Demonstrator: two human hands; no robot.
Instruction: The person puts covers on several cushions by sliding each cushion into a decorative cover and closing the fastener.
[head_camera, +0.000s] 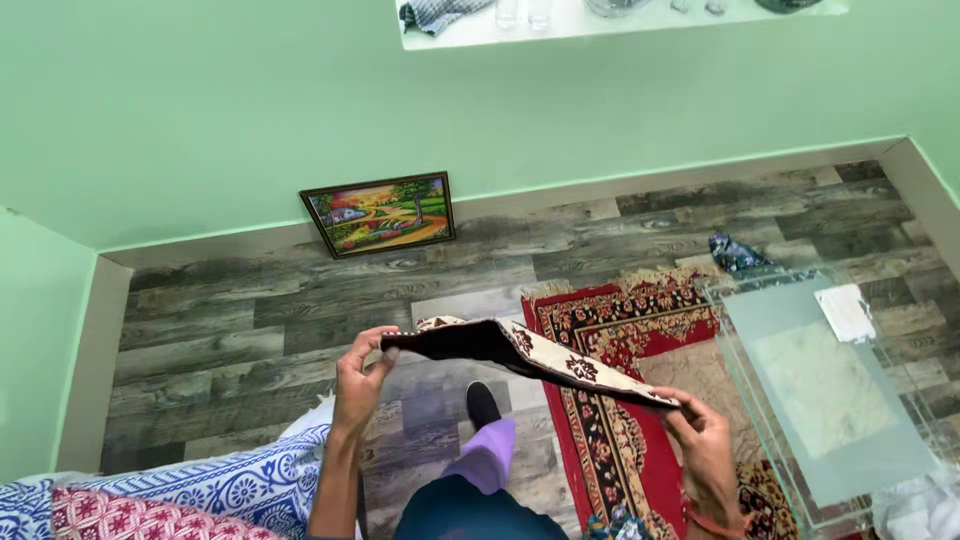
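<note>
Both hands hold one piece of patterned cloth (535, 358) — cream with dark maroon flower motifs on one face, dark maroon on the other — stretched out flat and nearly edge-on between them, above the floor. The left hand (358, 382) has its grip pinched shut on the cloth's left end: thumb on one side, fingers curled over the other, the edge of the fabric caught between them. The right hand (705, 440) sits lower and further right, its grip likewise closed on the opposite end, fingertips clamped over the cloth's corner, with a reddish band at the wrist. The cloth slopes downward from the left hand to the right one and sags only slightly in between.

Below the cloth lies a red rug (600, 440) with an ornate border and fringe, spread on the grey wood-look floor (250, 300). Just right of the right hand stands a glass desk (830, 400) with a frosted top, a small white square item (845, 312) lying on it. A crumpled dark blue cloth (735, 253) lies on the floor beyond the desk. A framed landscape painting (380, 212) leans against the green wall (250, 100). At lower left is a blue-and-white patterned bedspread (240, 488) — well apart from the held cloth. The person's foot in a dark shoe (482, 402) shows beneath.
</note>
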